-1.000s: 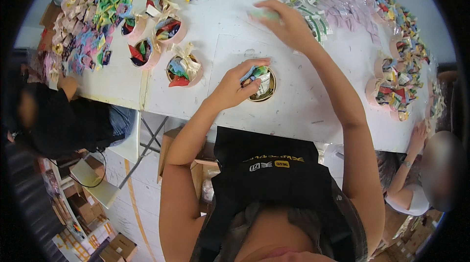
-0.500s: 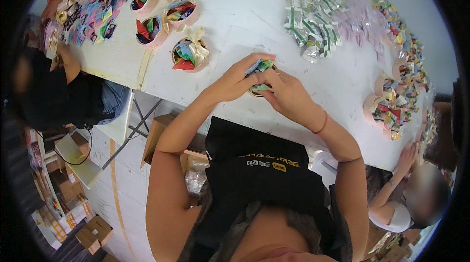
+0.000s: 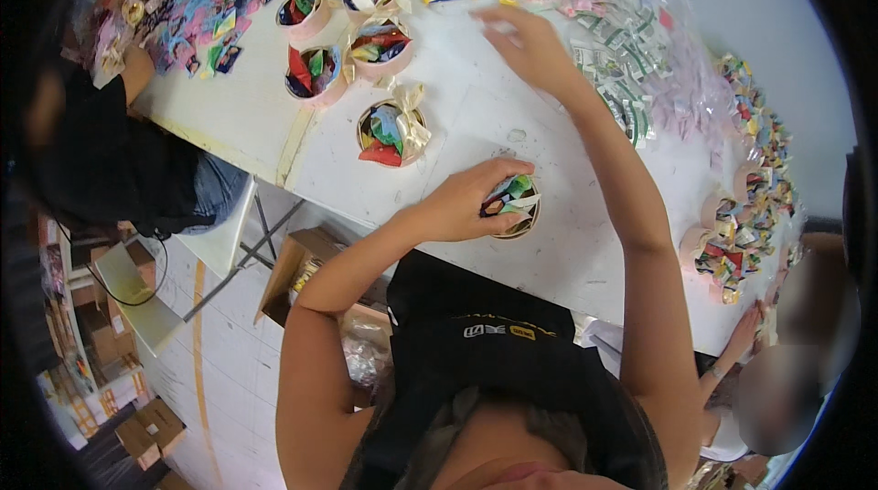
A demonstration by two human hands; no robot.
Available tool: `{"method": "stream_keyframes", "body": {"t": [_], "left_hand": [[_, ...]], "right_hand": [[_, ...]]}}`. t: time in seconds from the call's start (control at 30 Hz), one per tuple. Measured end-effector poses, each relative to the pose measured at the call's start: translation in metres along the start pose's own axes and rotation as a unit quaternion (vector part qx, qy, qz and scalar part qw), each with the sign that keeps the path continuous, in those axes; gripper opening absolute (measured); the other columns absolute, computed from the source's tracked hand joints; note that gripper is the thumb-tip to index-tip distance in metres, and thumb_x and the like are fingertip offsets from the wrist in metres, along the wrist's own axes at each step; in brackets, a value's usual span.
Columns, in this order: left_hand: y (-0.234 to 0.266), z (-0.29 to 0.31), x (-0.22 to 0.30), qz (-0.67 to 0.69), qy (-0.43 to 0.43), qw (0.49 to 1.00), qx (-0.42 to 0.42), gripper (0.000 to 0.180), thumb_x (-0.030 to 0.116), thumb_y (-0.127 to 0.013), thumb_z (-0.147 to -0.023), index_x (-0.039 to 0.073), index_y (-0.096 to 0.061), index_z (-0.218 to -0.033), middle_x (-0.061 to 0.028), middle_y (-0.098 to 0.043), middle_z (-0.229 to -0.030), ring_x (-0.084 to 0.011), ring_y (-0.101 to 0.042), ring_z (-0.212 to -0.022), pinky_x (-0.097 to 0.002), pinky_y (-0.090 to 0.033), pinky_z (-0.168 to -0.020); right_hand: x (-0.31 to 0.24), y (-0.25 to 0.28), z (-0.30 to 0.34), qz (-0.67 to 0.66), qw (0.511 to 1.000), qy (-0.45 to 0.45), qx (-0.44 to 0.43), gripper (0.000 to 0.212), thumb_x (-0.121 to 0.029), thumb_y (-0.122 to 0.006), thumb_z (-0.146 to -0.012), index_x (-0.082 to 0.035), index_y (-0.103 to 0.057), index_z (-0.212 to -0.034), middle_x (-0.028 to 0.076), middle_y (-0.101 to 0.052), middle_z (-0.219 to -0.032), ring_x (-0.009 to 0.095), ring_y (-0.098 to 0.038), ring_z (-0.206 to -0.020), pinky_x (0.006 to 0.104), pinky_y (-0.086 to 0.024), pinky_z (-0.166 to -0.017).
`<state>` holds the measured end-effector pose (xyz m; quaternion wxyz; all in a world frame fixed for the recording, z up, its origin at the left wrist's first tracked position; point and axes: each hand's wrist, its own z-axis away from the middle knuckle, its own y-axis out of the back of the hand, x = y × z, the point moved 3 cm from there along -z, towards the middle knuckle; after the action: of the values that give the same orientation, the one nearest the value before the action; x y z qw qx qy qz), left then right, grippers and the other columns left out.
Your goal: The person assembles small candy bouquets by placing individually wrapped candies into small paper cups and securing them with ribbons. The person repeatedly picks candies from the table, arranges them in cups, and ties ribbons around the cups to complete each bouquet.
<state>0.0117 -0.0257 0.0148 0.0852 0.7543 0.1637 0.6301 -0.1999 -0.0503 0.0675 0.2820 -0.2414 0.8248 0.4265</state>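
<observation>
Left hand [image 3: 462,206]: is being held over the small round box [image 3: 515,211], fingers curled down onto the coloured wrapped sweets [image 3: 508,192] inside it, which are being pressed or gripped (which of the two cannot be told).
Small round box: is sitting on the white table [image 3: 457,115], just in front of the person's chest, near the table's close edge.
Right hand [image 3: 523,46]: is being stretched well beyond the small round box, fingers spread and loose, nothing being held, hovering beside the heap of clear-wrapped sachets [image 3: 631,60].
Filled round boxes [image 3: 391,130]: four are standing to the left of the small round box, each packed with sweets and a gold bow.
Another person's hand [image 3: 743,336]: is being rested at the table edge, far right of the small round box.
</observation>
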Motion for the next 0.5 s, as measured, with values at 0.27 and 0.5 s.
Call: {"method": "stream_keyframes", "body": {"t": [0.27,0.5], "left_hand": [[0.003,0.002,0.0,0.093,0.043,0.994,-0.04,0.063,-0.001,-0.064,-0.082,0.006,-0.044,-0.141,-0.0137,-0.049,-0.146,-0.027,-0.044,-0.138,-0.0369,-0.032,-0.115],[-0.001,0.001,0.005,0.058,0.037,0.997,-0.03,0.056,0.009,-0.059,-0.09,0.003,-0.042,-0.143,-0.0148,-0.048,-0.146,-0.0256,-0.043,-0.138,-0.0372,-0.031,-0.115]], "right_hand": [[0.066,-0.073,-0.068,0.303,0.935,-0.051,-0.178,0.037,-0.018,-0.068,-0.078,-0.005,-0.067,-0.113,0.016,-0.07,-0.1,0.037,-0.066,-0.096,0.0472,-0.053,-0.081],[-0.043,0.053,0.133,-0.31,0.934,-0.178,-0.007,0.031,-0.009,-0.07,-0.089,-0.003,-0.061,-0.117,-0.001,-0.062,-0.077,0.006,-0.06,-0.069,0.0239,-0.049,-0.062]]}}
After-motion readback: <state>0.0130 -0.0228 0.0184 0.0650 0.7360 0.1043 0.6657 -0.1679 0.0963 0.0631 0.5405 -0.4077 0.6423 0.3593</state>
